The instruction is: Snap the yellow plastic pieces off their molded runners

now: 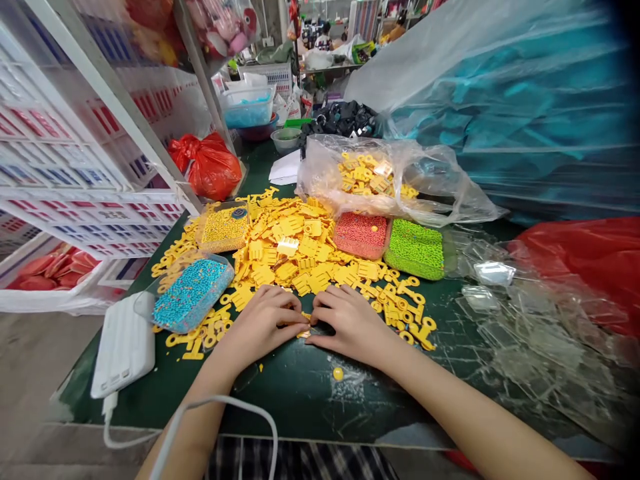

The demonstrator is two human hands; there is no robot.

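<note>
My left hand (274,315) and my right hand (345,320) meet near the front of the green table. Between their fingertips is a small yellow plastic piece (303,333), mostly hidden by the fingers. Both hands are closed on it in a pinch. Just beyond them lies a heap of flat yellow plastic pieces (285,240). Yellow ring-ended pieces (400,303) are scattered to the right of my right hand. A small round yellow bead or button (338,374) rests on the table in front of my right hand.
Open boxes hold blue beads (193,293), yellow beads (225,227), red beads (361,233) and green beads (416,248). A white power bank (125,343) with a cable (225,400) lies left. Clear plastic pieces (520,333) cover the right side. A plastic bag (320,163) stands behind.
</note>
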